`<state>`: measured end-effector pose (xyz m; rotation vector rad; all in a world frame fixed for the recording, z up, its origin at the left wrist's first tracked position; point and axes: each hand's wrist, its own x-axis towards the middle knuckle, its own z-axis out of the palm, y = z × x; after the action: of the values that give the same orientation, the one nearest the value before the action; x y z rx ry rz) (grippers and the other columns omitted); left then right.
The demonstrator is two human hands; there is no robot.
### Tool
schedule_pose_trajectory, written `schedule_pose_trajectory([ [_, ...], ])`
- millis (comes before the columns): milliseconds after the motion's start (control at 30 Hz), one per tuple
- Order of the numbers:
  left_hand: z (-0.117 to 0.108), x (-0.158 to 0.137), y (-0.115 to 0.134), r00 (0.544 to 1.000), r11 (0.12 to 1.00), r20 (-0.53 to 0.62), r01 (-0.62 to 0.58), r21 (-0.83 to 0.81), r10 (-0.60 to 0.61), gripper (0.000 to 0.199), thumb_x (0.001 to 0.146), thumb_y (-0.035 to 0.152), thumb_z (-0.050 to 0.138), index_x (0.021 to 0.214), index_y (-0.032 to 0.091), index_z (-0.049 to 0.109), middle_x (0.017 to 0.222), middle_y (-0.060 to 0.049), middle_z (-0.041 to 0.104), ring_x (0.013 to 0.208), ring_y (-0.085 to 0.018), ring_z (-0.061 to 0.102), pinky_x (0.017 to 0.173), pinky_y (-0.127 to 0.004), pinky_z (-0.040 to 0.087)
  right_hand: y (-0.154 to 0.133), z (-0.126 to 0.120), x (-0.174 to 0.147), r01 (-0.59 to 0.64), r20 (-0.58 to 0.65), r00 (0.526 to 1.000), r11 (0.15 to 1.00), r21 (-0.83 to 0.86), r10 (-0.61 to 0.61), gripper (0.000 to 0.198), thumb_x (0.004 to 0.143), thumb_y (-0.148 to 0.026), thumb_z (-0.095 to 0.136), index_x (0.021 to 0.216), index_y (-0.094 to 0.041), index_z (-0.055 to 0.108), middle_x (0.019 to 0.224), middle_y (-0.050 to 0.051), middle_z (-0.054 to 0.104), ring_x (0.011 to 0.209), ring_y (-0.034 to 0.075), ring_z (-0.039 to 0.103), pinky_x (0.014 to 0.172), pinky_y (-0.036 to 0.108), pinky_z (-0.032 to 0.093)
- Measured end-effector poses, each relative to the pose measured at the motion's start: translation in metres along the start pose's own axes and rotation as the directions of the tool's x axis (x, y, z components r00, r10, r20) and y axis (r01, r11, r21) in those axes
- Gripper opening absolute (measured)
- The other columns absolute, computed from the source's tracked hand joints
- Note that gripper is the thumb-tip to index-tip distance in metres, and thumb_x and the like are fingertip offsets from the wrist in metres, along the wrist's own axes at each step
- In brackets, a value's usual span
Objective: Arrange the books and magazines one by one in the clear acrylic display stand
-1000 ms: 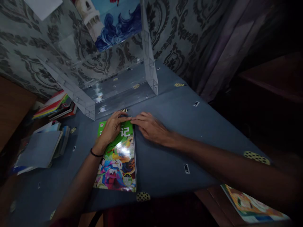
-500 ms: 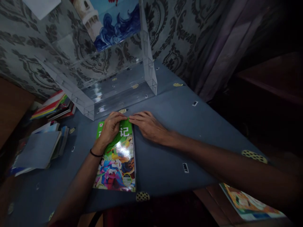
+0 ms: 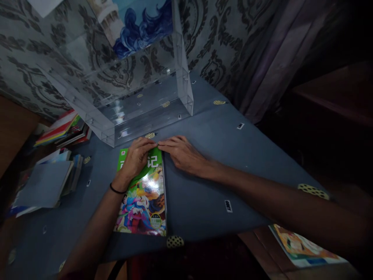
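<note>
A glossy picture book (image 3: 145, 210) with a green top and a colourful illustrated cover lies flat on the table, its cover facing up. My left hand (image 3: 136, 155) rests over the book's upper part, hiding some of the title. Its fingers are bent and pressed together at the top edge. From the right, my right hand (image 3: 182, 155) reaches the same top right corner, with closed fingertips pinching there. The fingertips of both hands nearly meet, and whatever lies under them is hidden.
A clear acrylic rack (image 3: 145, 126) stands behind the book on the grey-blue tablecloth (image 3: 201, 194). Two piles of books, one farther back (image 3: 62, 130) and one nearer (image 3: 45, 182), lie at the left. Another illustrated book (image 3: 305, 247) sits below the table's edge at the right.
Hands and book keep nearly the same position, with both hands at the book's top right corner. The whole view has shifted slightly.
</note>
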<state>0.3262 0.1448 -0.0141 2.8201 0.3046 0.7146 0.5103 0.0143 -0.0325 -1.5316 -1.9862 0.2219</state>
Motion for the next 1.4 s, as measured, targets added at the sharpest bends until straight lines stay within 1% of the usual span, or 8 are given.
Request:
schedule_pose_trajectory([
  [233,-0.003,0.001,-0.001,0.993,0.993,0.016,-0.117,0.03,0.116,0.031,0.096,0.007,0.046,0.107,0.016,0.073,0.104,-0.01,0.076,0.099,-0.022,0.067,0.091,-0.041,0.052,0.001,0.001,0.0,-0.023,0.014,1.0,1.0,-0.007,0.023,0.056,0.084,0.005,0.049,0.132,-0.016,0.066,0.139,0.011,0.067,0.122,0.027,0.058,0.106,0.05,0.039],
  [400,-0.004,0.002,0.0,0.994,0.995,0.04,-0.103,0.01,0.102,0.032,0.097,0.009,0.045,0.11,0.019,0.072,0.108,-0.009,0.075,0.103,-0.023,0.066,0.092,-0.043,0.052,0.003,0.002,0.0,-0.021,0.001,1.0,1.0,0.015,0.021,0.053,0.088,0.003,0.048,0.131,-0.019,0.068,0.139,0.011,0.067,0.124,0.028,0.059,0.106,0.053,0.04],
  [600,-0.004,0.001,0.001,0.994,0.995,0.057,-0.095,-0.041,0.097,0.031,0.101,0.014,0.045,0.113,0.019,0.073,0.111,-0.01,0.075,0.102,-0.022,0.066,0.091,-0.043,0.053,0.009,0.004,-0.001,-0.009,-0.032,0.999,0.995,0.1,0.013,0.051,0.087,0.003,0.049,0.125,-0.023,0.072,0.14,0.009,0.067,0.124,0.025,0.062,0.109,0.053,0.041],
  [833,-0.003,0.0,-0.001,0.99,0.993,0.086,-0.109,-0.041,0.112,0.036,0.098,0.01,0.043,0.118,0.018,0.072,0.117,-0.012,0.074,0.108,-0.024,0.065,0.094,-0.044,0.053,0.014,0.006,-0.001,-0.039,-0.088,0.994,0.975,0.22,0.06,0.05,0.084,0.004,0.048,0.118,-0.021,0.076,0.135,0.009,0.07,0.129,0.024,0.062,0.113,0.051,0.042],
  [933,-0.002,0.0,-0.001,0.988,0.991,0.08,-0.13,-0.041,0.133,0.037,0.096,0.008,0.044,0.119,0.017,0.072,0.118,-0.012,0.074,0.11,-0.024,0.065,0.095,-0.044,0.052,0.015,0.007,-0.002,-0.041,-0.1,0.993,0.973,0.229,0.065,0.05,0.084,0.003,0.048,0.117,-0.021,0.076,0.134,0.008,0.071,0.128,0.023,0.062,0.113,0.052,0.042],
  [1067,-0.001,0.001,-0.001,0.99,0.994,0.088,-0.102,-0.044,0.106,0.037,0.097,0.009,0.043,0.117,0.021,0.072,0.118,-0.01,0.074,0.11,-0.023,0.065,0.097,-0.044,0.052,0.016,0.008,-0.002,-0.033,-0.101,0.993,0.975,0.222,0.056,0.05,0.083,0.002,0.048,0.117,-0.024,0.075,0.133,0.006,0.071,0.128,0.023,0.062,0.113,0.053,0.043],
  [1267,-0.001,0.001,-0.001,0.993,0.993,0.065,-0.09,-0.081,0.095,0.032,0.1,0.014,0.044,0.114,0.02,0.072,0.114,-0.01,0.075,0.107,-0.023,0.065,0.096,-0.043,0.052,0.017,0.01,-0.001,0.012,-0.101,0.995,0.976,0.216,0.01,0.043,0.087,0.0,0.048,0.117,-0.019,0.074,0.139,0.011,0.066,0.133,0.024,0.059,0.113,0.053,0.043],
  [1400,-0.001,0.0,0.0,0.995,0.993,0.065,-0.062,-0.104,0.069,0.032,0.099,0.012,0.042,0.112,0.02,0.07,0.11,-0.009,0.074,0.107,-0.022,0.065,0.098,-0.044,0.051,0.018,0.013,-0.002,0.022,-0.091,0.996,0.978,0.208,-0.003,0.044,0.088,0.0,0.049,0.119,-0.021,0.072,0.142,0.01,0.065,0.135,0.023,0.057,0.113,0.054,0.043],
])
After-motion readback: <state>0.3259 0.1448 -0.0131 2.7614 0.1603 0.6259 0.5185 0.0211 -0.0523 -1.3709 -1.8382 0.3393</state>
